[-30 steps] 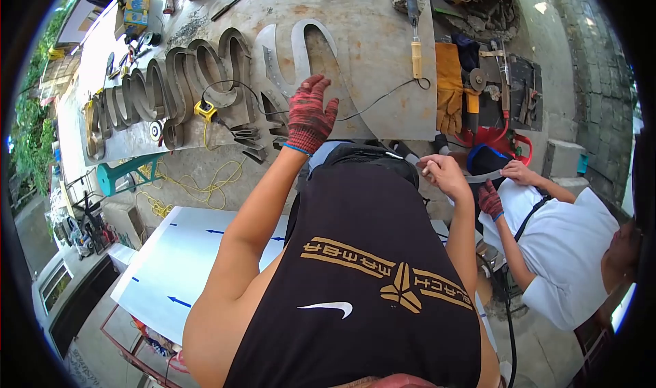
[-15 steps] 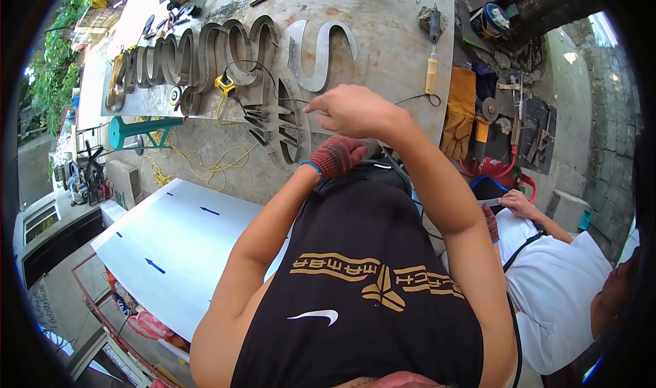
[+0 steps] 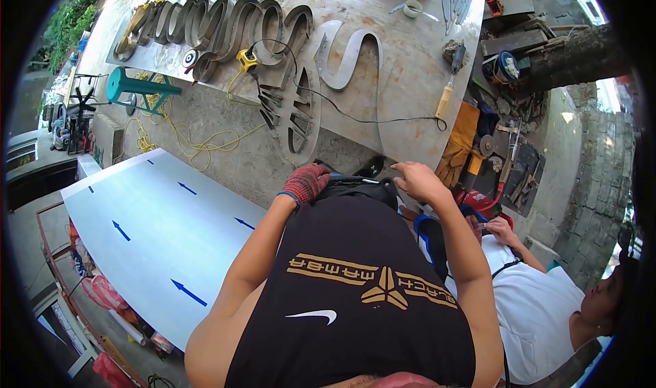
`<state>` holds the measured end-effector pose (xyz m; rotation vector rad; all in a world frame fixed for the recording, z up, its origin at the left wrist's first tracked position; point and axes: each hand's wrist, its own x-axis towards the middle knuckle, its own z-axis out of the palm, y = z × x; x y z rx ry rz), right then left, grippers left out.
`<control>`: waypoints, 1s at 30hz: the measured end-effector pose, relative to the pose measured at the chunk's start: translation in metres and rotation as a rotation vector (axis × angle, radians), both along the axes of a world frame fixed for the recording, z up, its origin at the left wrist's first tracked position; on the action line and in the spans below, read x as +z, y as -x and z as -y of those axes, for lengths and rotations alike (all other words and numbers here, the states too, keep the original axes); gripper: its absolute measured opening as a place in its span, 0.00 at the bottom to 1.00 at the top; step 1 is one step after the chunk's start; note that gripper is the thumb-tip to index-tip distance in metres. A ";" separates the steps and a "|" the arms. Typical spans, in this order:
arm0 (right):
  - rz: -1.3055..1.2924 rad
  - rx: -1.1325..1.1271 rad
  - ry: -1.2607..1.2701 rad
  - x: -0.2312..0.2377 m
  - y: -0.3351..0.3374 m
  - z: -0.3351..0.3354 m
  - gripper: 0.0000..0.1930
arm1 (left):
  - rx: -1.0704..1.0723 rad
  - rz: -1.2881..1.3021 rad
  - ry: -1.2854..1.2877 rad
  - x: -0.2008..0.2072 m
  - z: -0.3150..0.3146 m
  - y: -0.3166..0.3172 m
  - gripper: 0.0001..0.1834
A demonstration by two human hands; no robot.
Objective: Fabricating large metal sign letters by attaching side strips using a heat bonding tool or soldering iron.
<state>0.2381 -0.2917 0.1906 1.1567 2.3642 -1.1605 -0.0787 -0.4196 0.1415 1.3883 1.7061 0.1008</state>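
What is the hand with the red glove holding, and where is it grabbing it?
The left hand grips one end of a thin dark tool at the shirt's edge. What the tool is cannot be told.

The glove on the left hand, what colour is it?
The glove is red knit with a blue cuff, worn on the left hand; the head view shows it.

1. cut-out metal sign letters (image 3: 225,29), grey and bronze-edged, lying in a row across the workbench (image 3: 403,67).
2. pale sheet panel (image 3: 157,231) with blue arrow marks, lower left, leaning beside the bench.
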 end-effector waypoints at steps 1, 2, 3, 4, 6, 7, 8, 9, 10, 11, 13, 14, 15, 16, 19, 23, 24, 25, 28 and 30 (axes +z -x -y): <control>0.002 -0.001 -0.012 0.001 0.002 0.009 0.21 | -0.004 0.021 -0.016 0.003 -0.006 0.004 0.18; -0.015 -0.051 -0.007 0.001 0.005 0.018 0.21 | -0.008 0.041 -0.032 0.007 -0.010 0.011 0.18; -0.032 -0.107 -0.002 0.003 0.009 0.027 0.21 | -0.016 0.043 -0.043 0.008 -0.013 0.019 0.18; -0.081 -0.127 -0.072 -0.003 0.016 0.037 0.21 | -0.005 0.050 -0.101 0.010 -0.014 0.029 0.18; -0.017 -0.165 0.013 0.009 0.034 0.050 0.21 | -0.005 0.062 -0.165 0.013 -0.015 0.050 0.18; 0.045 -0.197 0.110 0.017 0.047 0.056 0.21 | 0.024 0.046 -0.164 0.015 -0.014 0.063 0.18; 0.033 -0.213 0.109 0.016 0.056 0.064 0.21 | 0.054 0.031 -0.161 0.017 -0.012 0.077 0.17; 0.041 -0.224 0.107 0.016 0.064 0.071 0.21 | 0.044 0.040 -0.162 0.018 -0.007 0.090 0.17; 0.028 -0.219 0.072 0.014 0.070 0.079 0.21 | 0.043 0.011 -0.180 0.017 -0.003 0.103 0.18; 0.018 -0.213 0.038 0.014 0.076 0.086 0.21 | 0.042 -0.017 -0.197 0.014 0.001 0.116 0.18; 0.033 -0.226 0.037 0.017 0.087 0.093 0.20 | 0.024 -0.009 -0.191 -0.002 0.015 0.142 0.17; 0.045 -0.244 0.030 0.018 0.091 0.096 0.20 | 0.037 -0.028 -0.151 -0.006 0.021 0.150 0.17; 0.053 -0.259 0.021 0.019 0.096 0.099 0.20 | 0.052 -0.050 -0.113 -0.009 0.026 0.158 0.18; 0.066 -0.270 0.010 0.022 0.101 0.101 0.20 | 0.042 -0.033 -0.097 -0.012 0.031 0.165 0.18; 0.073 -0.323 -0.033 0.027 0.111 0.109 0.20 | 0.023 -0.006 -0.094 -0.018 0.042 0.174 0.18; 0.089 -0.366 -0.053 0.037 0.120 0.120 0.20 | -0.039 0.004 -0.095 -0.018 0.047 0.178 0.18; 0.094 -0.374 -0.055 0.038 0.122 0.123 0.20 | -0.020 0.016 -0.093 -0.021 0.048 0.180 0.18; 0.105 -0.379 -0.055 0.039 0.125 0.125 0.19 | 0.000 0.028 -0.091 -0.024 0.050 0.183 0.19; 0.125 -0.396 -0.053 0.036 0.129 0.134 0.19 | 0.017 0.040 -0.110 -0.028 0.054 0.193 0.19; 0.134 -0.405 -0.052 0.035 0.133 0.137 0.19 | 0.019 0.051 -0.105 -0.030 0.056 0.200 0.19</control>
